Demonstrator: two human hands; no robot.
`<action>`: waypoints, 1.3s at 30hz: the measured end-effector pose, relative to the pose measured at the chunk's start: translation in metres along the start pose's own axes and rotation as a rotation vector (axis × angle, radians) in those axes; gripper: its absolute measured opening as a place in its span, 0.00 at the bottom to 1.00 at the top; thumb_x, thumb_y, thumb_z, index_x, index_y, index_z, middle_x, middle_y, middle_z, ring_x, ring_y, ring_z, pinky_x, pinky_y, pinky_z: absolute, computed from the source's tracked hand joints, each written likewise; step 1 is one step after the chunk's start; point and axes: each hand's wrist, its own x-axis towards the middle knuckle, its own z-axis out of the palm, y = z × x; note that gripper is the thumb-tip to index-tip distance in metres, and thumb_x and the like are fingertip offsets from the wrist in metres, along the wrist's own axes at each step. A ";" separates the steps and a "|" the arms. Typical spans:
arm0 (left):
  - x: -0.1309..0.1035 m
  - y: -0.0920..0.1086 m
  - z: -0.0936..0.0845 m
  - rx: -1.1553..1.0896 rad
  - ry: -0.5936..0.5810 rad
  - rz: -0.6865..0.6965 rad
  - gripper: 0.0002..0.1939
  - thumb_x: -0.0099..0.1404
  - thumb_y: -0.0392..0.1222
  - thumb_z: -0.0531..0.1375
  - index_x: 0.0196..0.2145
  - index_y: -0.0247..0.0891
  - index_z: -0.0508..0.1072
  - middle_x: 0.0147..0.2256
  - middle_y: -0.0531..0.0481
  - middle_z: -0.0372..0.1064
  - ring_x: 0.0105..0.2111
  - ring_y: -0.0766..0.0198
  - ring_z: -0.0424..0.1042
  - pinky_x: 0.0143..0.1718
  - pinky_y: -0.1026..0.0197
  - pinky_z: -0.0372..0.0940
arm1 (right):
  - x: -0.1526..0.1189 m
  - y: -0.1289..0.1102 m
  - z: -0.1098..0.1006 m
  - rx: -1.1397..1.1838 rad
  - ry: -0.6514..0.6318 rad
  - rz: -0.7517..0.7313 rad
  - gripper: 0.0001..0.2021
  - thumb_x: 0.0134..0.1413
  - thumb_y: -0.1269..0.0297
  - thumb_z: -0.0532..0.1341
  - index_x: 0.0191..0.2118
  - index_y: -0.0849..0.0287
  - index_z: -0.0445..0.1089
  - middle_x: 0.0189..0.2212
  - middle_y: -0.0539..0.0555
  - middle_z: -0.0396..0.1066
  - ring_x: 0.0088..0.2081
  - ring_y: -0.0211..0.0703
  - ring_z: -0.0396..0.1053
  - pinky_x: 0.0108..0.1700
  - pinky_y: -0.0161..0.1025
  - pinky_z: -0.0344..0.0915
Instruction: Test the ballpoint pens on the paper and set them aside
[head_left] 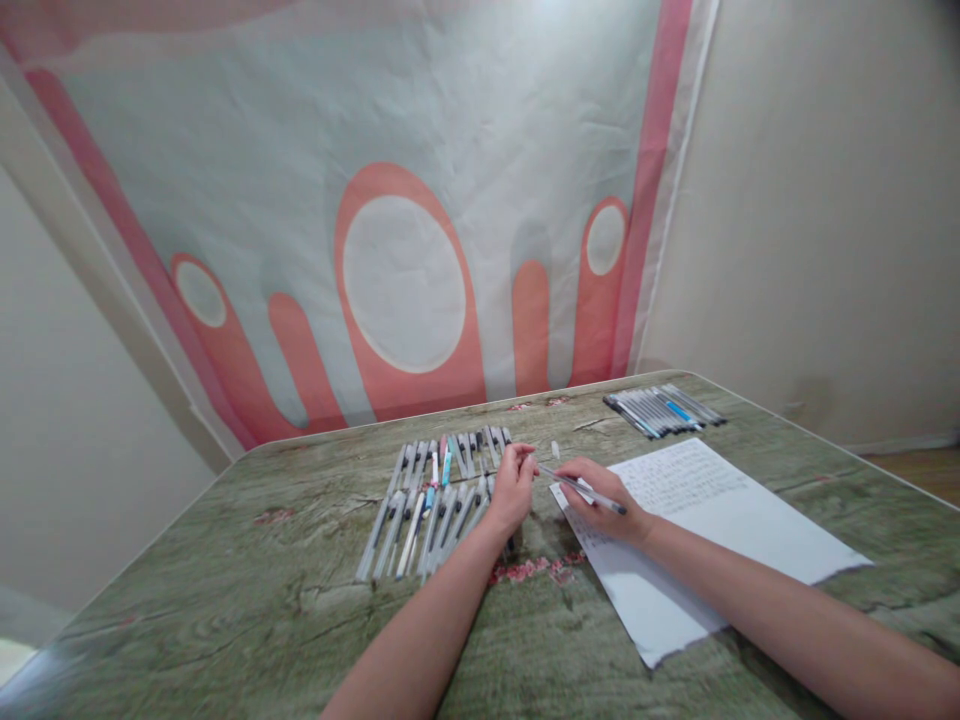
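A clear-barrelled pen (604, 498) with a dark end rests in my right hand (604, 495), its fingers closed round it above the paper's left corner. My left hand (514, 490) meets it near the pen's tip, fingers bent and pinched together. Whatever small thing is between those fingertips is too small to make out. Under my right hand and forearm lies a white sheet of paper (720, 520) with rows of handwriting on its upper part. Two rows of capped pens (411, 520), mostly clear with a few coloured ones, lie beside my left hand, which partly covers them.
At the far right of the wood-patterned table (247, 580) lies a bundle of pens (660, 410), one bright blue. A small whitish piece (555, 450) sits just beyond my hands. Behind the table hangs a grey and pink printed cloth (495, 130).
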 end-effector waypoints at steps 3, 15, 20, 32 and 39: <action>0.000 0.001 0.000 0.011 -0.009 0.011 0.07 0.61 0.39 0.50 0.38 0.37 0.61 0.29 0.52 0.60 0.30 0.68 0.62 0.35 0.63 0.58 | 0.000 -0.001 -0.001 0.002 -0.013 0.004 0.09 0.51 0.68 0.54 0.40 0.56 0.63 0.32 0.55 0.68 0.34 0.42 0.66 0.36 0.40 0.64; -0.002 0.004 0.001 0.006 -0.010 0.020 0.07 0.61 0.39 0.50 0.38 0.37 0.60 0.32 0.50 0.61 0.31 0.68 0.62 0.35 0.64 0.58 | -0.002 0.002 0.004 0.011 -0.002 -0.017 0.10 0.52 0.68 0.54 0.41 0.56 0.64 0.33 0.56 0.69 0.36 0.43 0.67 0.37 0.42 0.65; -0.002 0.002 0.002 0.000 -0.012 0.021 0.07 0.61 0.39 0.50 0.38 0.38 0.61 0.33 0.50 0.61 0.32 0.68 0.63 0.35 0.64 0.59 | -0.002 0.001 0.005 0.015 -0.006 -0.025 0.10 0.52 0.68 0.54 0.41 0.56 0.64 0.34 0.55 0.69 0.37 0.43 0.67 0.39 0.42 0.65; 0.029 0.000 0.005 0.449 -0.058 0.016 0.08 0.56 0.36 0.54 0.36 0.37 0.66 0.31 0.47 0.66 0.33 0.61 0.65 0.38 0.58 0.58 | 0.001 0.034 0.002 0.029 0.303 0.395 0.11 0.54 0.61 0.52 0.40 0.58 0.65 0.36 0.55 0.68 0.39 0.44 0.65 0.42 0.42 0.62; 0.060 -0.012 0.048 0.636 0.001 -0.029 0.05 0.50 0.33 0.59 0.28 0.37 0.68 0.34 0.42 0.64 0.41 0.54 0.64 0.45 0.55 0.54 | -0.002 0.054 0.004 0.255 0.318 0.517 0.17 0.55 0.58 0.50 0.48 0.59 0.62 0.42 0.58 0.67 0.35 0.43 0.67 0.31 0.39 0.66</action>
